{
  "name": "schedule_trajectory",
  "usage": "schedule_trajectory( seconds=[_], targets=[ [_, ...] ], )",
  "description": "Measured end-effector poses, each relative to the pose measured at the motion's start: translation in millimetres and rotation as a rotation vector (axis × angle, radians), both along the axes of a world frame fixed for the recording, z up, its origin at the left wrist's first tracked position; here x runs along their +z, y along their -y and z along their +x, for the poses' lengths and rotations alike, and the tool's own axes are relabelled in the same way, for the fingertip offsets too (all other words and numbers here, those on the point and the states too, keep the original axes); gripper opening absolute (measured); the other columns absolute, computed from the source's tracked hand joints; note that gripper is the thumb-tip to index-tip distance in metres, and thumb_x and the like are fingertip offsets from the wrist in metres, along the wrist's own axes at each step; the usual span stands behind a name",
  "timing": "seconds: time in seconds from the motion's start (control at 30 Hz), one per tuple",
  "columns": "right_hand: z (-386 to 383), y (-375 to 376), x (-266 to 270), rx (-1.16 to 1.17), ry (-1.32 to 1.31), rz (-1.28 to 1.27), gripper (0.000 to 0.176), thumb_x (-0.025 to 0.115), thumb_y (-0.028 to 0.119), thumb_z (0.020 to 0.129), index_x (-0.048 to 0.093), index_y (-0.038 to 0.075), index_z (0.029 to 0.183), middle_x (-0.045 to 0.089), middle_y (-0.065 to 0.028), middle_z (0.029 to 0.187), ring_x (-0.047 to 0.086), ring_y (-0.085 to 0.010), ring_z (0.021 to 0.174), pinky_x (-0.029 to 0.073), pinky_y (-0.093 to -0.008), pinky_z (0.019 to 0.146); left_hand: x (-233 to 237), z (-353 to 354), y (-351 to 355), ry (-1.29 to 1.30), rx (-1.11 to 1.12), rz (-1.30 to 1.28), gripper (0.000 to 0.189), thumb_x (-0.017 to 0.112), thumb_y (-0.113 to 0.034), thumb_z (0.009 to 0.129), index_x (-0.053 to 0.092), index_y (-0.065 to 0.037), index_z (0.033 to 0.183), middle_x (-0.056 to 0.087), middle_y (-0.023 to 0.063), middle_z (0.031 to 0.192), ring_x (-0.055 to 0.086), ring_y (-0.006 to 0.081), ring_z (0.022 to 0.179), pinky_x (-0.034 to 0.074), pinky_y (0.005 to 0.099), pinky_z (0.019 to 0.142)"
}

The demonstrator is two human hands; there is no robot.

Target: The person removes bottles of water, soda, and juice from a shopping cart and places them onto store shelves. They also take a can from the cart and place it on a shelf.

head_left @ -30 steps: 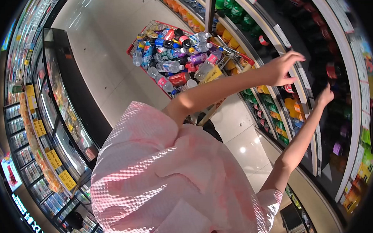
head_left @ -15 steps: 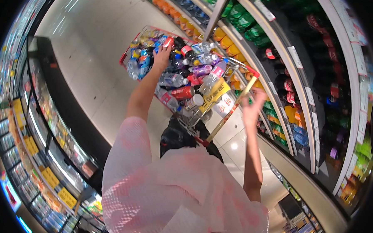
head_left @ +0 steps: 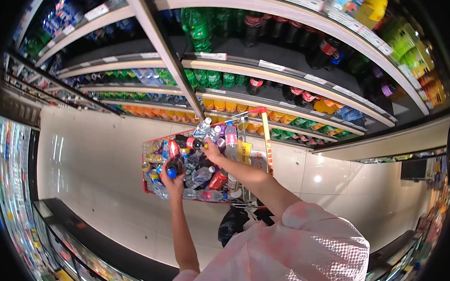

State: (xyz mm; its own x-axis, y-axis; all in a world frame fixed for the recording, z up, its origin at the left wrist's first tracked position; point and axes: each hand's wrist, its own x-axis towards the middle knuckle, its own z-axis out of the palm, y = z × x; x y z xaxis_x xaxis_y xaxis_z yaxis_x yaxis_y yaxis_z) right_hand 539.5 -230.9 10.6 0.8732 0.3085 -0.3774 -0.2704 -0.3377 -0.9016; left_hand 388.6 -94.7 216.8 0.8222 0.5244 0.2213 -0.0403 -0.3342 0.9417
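My left hand (head_left: pixel 174 186) is wrapped round a dark bottle with a blue cap (head_left: pixel 172 171) above the left part of a shopping cart (head_left: pixel 145 186). My right hand (head_left: pixel 213 152) grips a dark cola bottle with a red label (head_left: pixel 191 142) near its neck, over the cart's far side. The cart is heaped with several drinks. Among them are a red can (head_left: pixel 173 148), a red-labelled bottle (head_left: pixel 218 180), a clear bottle with a white cap (head_left: pixel 201 175) and a tall pink-labelled bottle (head_left: pixel 230 141).
Drink shelves (head_left: pixel 283 75) run along the far side, close to the cart, with green, orange and cola bottles. The cart's handle (head_left: pixel 268 150) is at its right end. A black bag (head_left: pixel 233 225) is below the cart. A low dark-edged display case (head_left: pixel 100 235) lies behind on the tiled floor.
My view has turned towards the shelves. My right hand has come from beside the handle into the cart and taken the cola bottle. My left hand now holds the blue-capped bottle.
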Motion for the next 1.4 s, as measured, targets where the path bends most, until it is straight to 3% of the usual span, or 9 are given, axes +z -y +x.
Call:
schedule_trajectory(
  seconds=[0.03, 0.1, 0.17, 0.3, 0.63, 0.87, 1.1, 1.3, 1.4],
  targets=[
    [0.4, -5.3, -26.8, -0.056, 0.134, -0.010, 0.033, 0.071, 0.021, 0.094, 0.051, 0.007, 0.117, 0.063, -0.0071, 0.077, 0.063, -0.0169, 0.060, 0.053, -0.0332, 0.049, 9.6, 4.1, 7.4, 0.039, -0.012, -0.011, 0.063, 0.080, 0.007, 0.074, 0.054, -0.002, 0.131, 0.060, 0.0112, 0.128, 0.059, 0.0225, 0.117, 0.050, 0.0365, 0.101],
    [-5.2, 7.6, 45.3, -0.061, 0.159, 0.037, 0.033, 0.072, 0.026, 0.091, 0.056, 0.003, 0.108, 0.069, -0.0202, 0.087, 0.067, -0.0411, 0.089, 0.053, -0.0478, 0.078, 64.9, 21.6, 35.8, 0.071, -0.082, -0.039, 0.067, 0.078, 0.009, 0.075, 0.050, -0.003, 0.134, 0.058, 0.0126, 0.131, 0.056, 0.0262, 0.124, 0.050, 0.0403, 0.105],
    [-7.0, 1.0, 54.0, -0.227, 0.352, 0.063, 0.024, 0.067, 0.027, 0.095, 0.056, 0.005, 0.098, 0.061, -0.0081, 0.068, 0.061, -0.0152, 0.053, 0.046, -0.0329, 0.047, 86.8, 42.6, 49.7, 0.199, -0.229, -0.124, 0.067, 0.078, 0.008, 0.076, 0.045, -0.003, 0.134, 0.058, 0.0141, 0.132, 0.054, 0.0306, 0.130, 0.046, 0.0436, 0.110],
    [-9.4, 79.2, 184.5, -0.294, -0.136, 0.420, 0.025, 0.069, 0.023, 0.093, 0.058, 0.000, 0.092, 0.064, -0.0099, 0.069, 0.062, -0.0162, 0.049, 0.046, -0.0316, 0.045, 166.2, 103.3, 105.4, 0.300, -0.444, 0.109, 0.062, 0.078, 0.010, 0.076, 0.044, -0.005, 0.126, 0.056, 0.0166, 0.137, 0.046, 0.0370, 0.141, 0.040, 0.0494, 0.114],
    [-50.9, 380.8, 302.7, -0.555, 0.188, 0.642, 0.012, 0.066, 0.012, 0.099, 0.060, 0.003, 0.104, 0.063, -0.0073, 0.066, 0.062, -0.0139, 0.049, 0.051, -0.0277, 0.043, 267.9, 252.6, 337.1, 0.534, -1.062, 0.375, 0.065, 0.071, 0.011, 0.067, 0.054, -0.007, 0.127, 0.061, 0.0161, 0.131, 0.054, 0.0392, 0.132, 0.041, 0.0462, 0.114],
    [-98.3, 514.3, 330.7, -0.841, 0.348, 0.499, 0.013, 0.064, 0.008, 0.100, 0.062, -0.003, 0.106, 0.065, -0.0106, 0.070, 0.063, -0.0157, 0.052, 0.052, -0.0287, 0.049, 275.7, 297.0, 487.9, 0.628, -1.086, 0.538, 0.060, 0.078, 0.005, 0.066, 0.060, -0.006, 0.122, 0.066, 0.0128, 0.122, 0.064, 0.0343, 0.113, 0.054, 0.0411, 0.095],
    [-106.7, 573.9, 333.1, -0.970, 0.410, 0.428, 0.011, 0.063, 0.007, 0.100, 0.064, -0.003, 0.104, 0.063, -0.0060, 0.070, 0.061, -0.0133, 0.053, 0.051, -0.0271, 0.051, 244.8, 322.0, 532.2, 0.553, -1.009, 0.392, 0.059, 0.074, 0.011, 0.069, 0.057, -0.004, 0.124, 0.063, 0.0141, 0.127, 0.064, 0.0317, 0.117, 0.052, 0.0369, 0.101],
    [-78.5, 597.9, 333.6, -0.917, 0.439, 0.464, 0.010, 0.062, 0.006, 0.100, 0.063, -0.003, 0.104, 0.062, -0.0048, 0.071, 0.061, -0.0122, 0.054, 0.051, -0.0269, 0.051, 244.5, 354.6, 595.6, 0.448, -1.063, 0.171, 0.045, 0.080, -0.004, 0.077, 0.059, -0.005, 0.117, 0.068, 0.0150, 0.102, 0.069, 0.0321, 0.093, 0.054, 0.0385, 0.082],
    [-72.3, 596.3, 334.0, -0.932, 0.408, 0.507, 0.012, 0.060, 0.007, 0.100, 0.062, -0.004, 0.104, 0.059, -0.0040, 0.070, 0.061, -0.0135, 0.054, 0.053, -0.0291, 0.051, 212.3, 403.7, 624.4, 0.236, -0.851, 0.384, 0.049, 0.086, -0.013, 0.078, 0.060, 0.003, 0.116, 0.073, 0.0153, 0.091, 0.073, 0.0227, 0.087, 0.056, 0.0349, 0.081]
  ],
)
